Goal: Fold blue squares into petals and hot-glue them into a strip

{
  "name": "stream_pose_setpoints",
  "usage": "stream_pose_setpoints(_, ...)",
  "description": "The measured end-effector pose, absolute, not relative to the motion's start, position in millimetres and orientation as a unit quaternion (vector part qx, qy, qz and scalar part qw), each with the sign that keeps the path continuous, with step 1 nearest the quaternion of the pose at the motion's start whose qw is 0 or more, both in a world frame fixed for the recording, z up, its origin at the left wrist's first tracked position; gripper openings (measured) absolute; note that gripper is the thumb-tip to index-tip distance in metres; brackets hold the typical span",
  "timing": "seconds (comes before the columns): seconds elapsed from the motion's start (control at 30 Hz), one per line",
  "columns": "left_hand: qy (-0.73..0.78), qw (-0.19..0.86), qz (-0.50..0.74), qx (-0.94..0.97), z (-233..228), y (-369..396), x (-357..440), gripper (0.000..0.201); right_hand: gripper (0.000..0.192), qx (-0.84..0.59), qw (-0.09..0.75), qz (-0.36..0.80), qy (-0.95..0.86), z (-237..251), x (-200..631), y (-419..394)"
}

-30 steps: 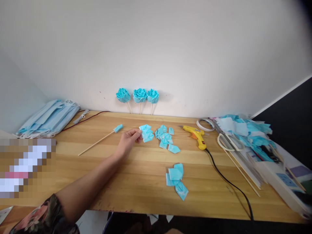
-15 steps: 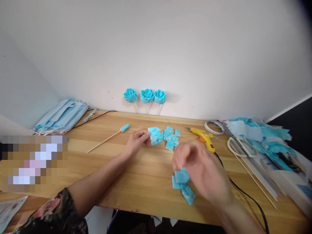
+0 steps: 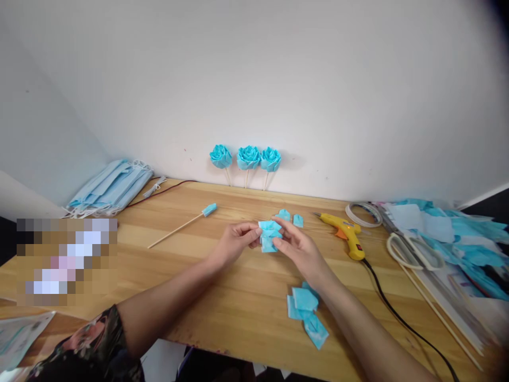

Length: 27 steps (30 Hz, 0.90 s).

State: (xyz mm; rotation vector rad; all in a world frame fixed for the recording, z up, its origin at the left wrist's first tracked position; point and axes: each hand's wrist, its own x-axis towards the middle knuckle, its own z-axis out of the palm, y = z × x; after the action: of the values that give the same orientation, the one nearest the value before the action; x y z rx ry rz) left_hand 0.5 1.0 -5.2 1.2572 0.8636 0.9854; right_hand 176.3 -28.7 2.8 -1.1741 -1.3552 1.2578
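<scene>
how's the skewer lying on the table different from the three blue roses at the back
The skewer lies flat on the table, apart from the wall; the three roses stand upright against the wall. The skewer carries only a small flat blue tab at its tip; each rose has a full, layered bloom. The skewer shows nearly its whole stick; the roses show short stems. Both are light blue material on thin wooden sticks.

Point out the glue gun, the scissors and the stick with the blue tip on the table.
glue gun (image 3: 345, 233): head view, on the yellow body near the handle.
scissors (image 3: 413, 249): head view, on the pale handle loops.
stick with the blue tip (image 3: 178, 229): head view, on the middle of the wooden shaft.
</scene>
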Motion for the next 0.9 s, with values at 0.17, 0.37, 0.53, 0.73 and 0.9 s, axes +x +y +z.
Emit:
stream_pose_setpoints(0.17,0.366,0.612,0.398,0.577,-3.9,-1.4,0.9,0.043,0.046,-0.498,0.445,0.476,-0.572,0.4,178.5,-31.0)
stream_pose_setpoints(0.37,0.357,0.648,0.364,0.566,-5.3,-2.0,0.5,0.034,0.047,-0.506,0.449,0.47,-0.567,-2.8,182.5,-31.6)
stream_pose_setpoints(0.53,0.358,0.648,0.368,0.562,-7.2,-1.3,0.4,0.034,0.044,-0.506,0.454,0.467,-0.566,-2.2,182.5,-31.4)
stream_pose_setpoints(0.73,0.364,0.644,0.364,0.566,-5.1,-2.2,0.4,0.036,0.051,-0.486,0.455,0.491,-0.562,-2.2,182.4,-31.3)
stream_pose_setpoints(0.9,0.358,0.642,0.349,0.581,-5.5,-2.6,-0.3,0.039,0.05,-0.501,0.453,0.467,-0.571,-6.3,183.8,-31.0)
